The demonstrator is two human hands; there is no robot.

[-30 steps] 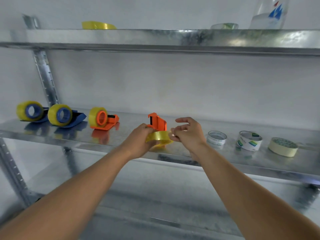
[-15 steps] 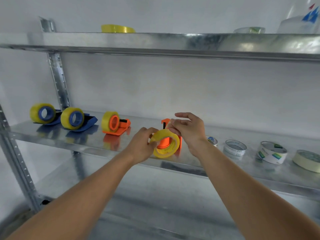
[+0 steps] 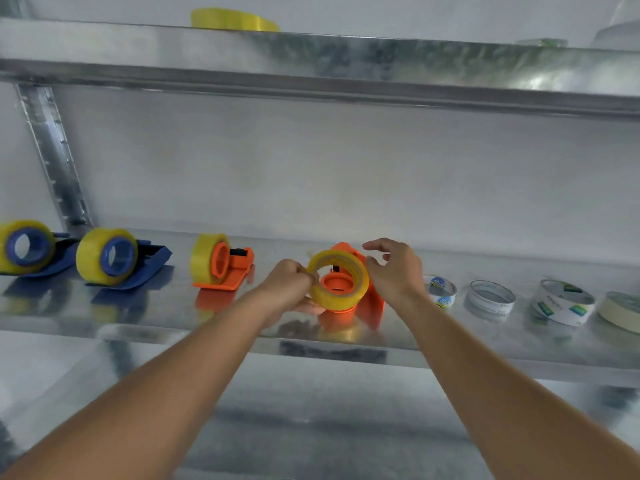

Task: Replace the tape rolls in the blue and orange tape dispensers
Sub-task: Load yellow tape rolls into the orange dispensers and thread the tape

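A yellow tape roll (image 3: 332,296) is tilted over the round hub of an orange dispenser (image 3: 372,299) that stands on the metal shelf (image 3: 145,317). My left hand (image 3: 289,287) pinches the roll's left rim. My right hand (image 3: 394,271) is at the roll's right side, thumb against it and fingers curved above the dispenser. Another orange dispenser (image 3: 221,263) with a yellow roll sits to the left. Two blue dispensers (image 3: 117,259) (image 3: 27,247), each loaded with yellow tape, stand farther left.
Empty white tape cores (image 3: 440,291) (image 3: 490,297) (image 3: 562,306) and a cream masking tape roll (image 3: 620,311) lie on the shelf to the right. A yellow roll (image 3: 232,19) sits on the upper shelf (image 3: 311,60). A steel upright (image 3: 55,161) stands at left.
The yellow roll was lifted off the shelf, turned upright and brought over the orange dispenser's hub. My right hand let go of the dispenser top and moved to the roll's right side.
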